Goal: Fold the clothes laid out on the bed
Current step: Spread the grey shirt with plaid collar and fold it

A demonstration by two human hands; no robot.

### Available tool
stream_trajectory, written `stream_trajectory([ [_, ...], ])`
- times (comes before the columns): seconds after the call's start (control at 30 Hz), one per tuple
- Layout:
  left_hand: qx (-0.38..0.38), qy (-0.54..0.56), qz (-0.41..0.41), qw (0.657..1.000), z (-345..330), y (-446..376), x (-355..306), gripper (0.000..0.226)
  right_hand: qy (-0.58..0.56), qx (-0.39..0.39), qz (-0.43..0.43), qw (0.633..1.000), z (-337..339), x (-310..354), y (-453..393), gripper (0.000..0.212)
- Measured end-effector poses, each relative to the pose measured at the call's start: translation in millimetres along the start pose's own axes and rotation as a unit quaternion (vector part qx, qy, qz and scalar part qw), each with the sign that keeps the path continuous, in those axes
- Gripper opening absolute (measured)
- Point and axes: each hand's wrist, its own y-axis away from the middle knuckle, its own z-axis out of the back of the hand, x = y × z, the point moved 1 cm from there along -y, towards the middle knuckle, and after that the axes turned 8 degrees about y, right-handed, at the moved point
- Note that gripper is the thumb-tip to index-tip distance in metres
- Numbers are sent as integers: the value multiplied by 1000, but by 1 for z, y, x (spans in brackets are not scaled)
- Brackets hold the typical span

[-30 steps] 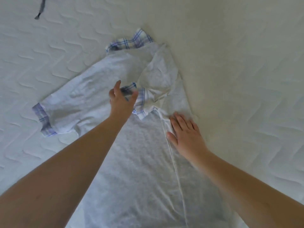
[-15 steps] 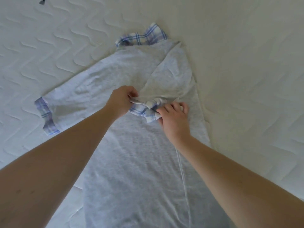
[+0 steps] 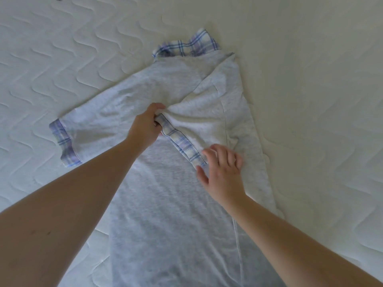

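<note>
Right hand (image 3: pixel 222 168) now opened | left hand (image 3: pixel 145 125) grips cuff (image 3: pixel 182 146), fingertips possibly hidden

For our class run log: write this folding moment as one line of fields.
step: folding sleeve in | left hand: grips plaid cuff | right hand: open, at the cuff | shirt: flat on bed

sleeve cuff (image 3: pixel 182 145) stretched flat, right hand (image 3: pixel 222 172) opened
</note>
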Motion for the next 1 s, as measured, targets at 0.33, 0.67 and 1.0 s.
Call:
stream_trajectory([
  [0.33, -12, 71, -59, 996, 3, 6, 7, 49, 26, 100, -46, 994, -2, 15, -29, 20],
  [0.67, -158, -36, -9, 987, -13, 10, 1, 29, -82, 66, -12, 994, 7, -36, 16, 34],
  [1.0, -25, -125, -41, 991, -61, -67, -77, 39, -45, 141, -49, 988, -4, -49, -10, 57],
])
